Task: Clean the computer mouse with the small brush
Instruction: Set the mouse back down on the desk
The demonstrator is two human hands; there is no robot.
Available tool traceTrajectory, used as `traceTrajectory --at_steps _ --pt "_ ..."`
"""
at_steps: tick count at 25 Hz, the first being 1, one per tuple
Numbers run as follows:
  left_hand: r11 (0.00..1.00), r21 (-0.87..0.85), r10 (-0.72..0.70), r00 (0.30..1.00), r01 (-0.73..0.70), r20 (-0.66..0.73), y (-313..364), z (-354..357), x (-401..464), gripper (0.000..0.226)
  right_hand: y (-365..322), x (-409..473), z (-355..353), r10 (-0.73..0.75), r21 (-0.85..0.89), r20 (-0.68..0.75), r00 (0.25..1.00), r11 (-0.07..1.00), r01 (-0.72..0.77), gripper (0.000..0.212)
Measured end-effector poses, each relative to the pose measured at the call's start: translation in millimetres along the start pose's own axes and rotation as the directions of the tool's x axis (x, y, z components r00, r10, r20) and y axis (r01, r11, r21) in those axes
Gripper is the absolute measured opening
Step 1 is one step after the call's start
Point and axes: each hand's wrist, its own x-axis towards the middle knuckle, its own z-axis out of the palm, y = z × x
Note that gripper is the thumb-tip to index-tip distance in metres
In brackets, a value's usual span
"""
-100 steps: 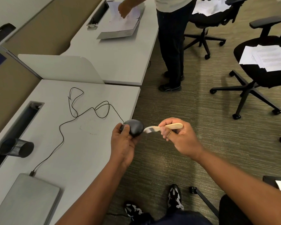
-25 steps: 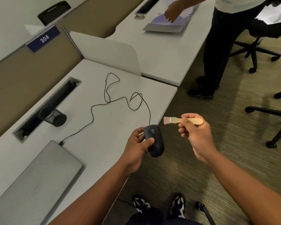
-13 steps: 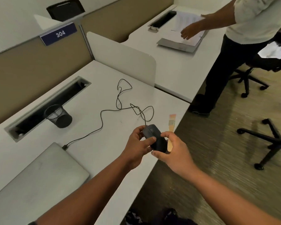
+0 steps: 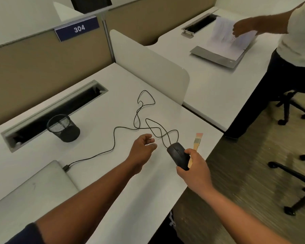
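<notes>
Now, from the head camera, the right hand (image 4: 195, 169) has the black mouse (image 4: 178, 155) pinched between thumb and fingers, low over the near right part of the white desk (image 4: 99, 173); whether it touches the surface I cannot tell. Tucked in the same hand is the brush (image 4: 196, 144), its wooden handle running behind the mouse and its pale bristles pointing away toward the desk's far edge (so that hand carries both things at once). The left hand (image 4: 143, 149) hangs empty just left of the mouse, fingers loosely spread and slightly curled, touching nothing. The cable (image 4: 139, 113) runs in loose loops from the mouse's front across the desk, and its plug sits at the edge of a closed grey laptop (image 4: 30, 189). A black mesh cup (image 4: 63, 128) stands by the cable slot (image 4: 55, 110) at the back. On the partition a blue sign (image 4: 77, 29) reads 304. Over at the next desk another person (image 4: 292, 43) leafs through papers (image 4: 225, 37).
</notes>
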Motion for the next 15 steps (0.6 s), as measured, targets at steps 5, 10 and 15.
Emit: traceTrajectory --at_steps 5,10,15 --pt "0.963 0.269 -0.007 1.0 0.0 0.027 14.1 12.2 56.0 0.053 23.4 53.0 17.2 -0.038 -0.028 0.102 0.994 0.999 0.041 0.063" --pt "0.736 0.661 0.065 0.987 -0.145 0.145 23.4 18.4 100.4 0.054 26.2 101.8 28.7 -0.104 -0.021 0.114 0.988 0.994 0.107 0.063" --pt "0.502 0.829 0.11 0.969 -0.248 0.223 28.5 15.1 129.8 0.04 17.0 139.6 34.9 -0.168 -0.008 0.114 0.979 0.985 0.17 0.063"
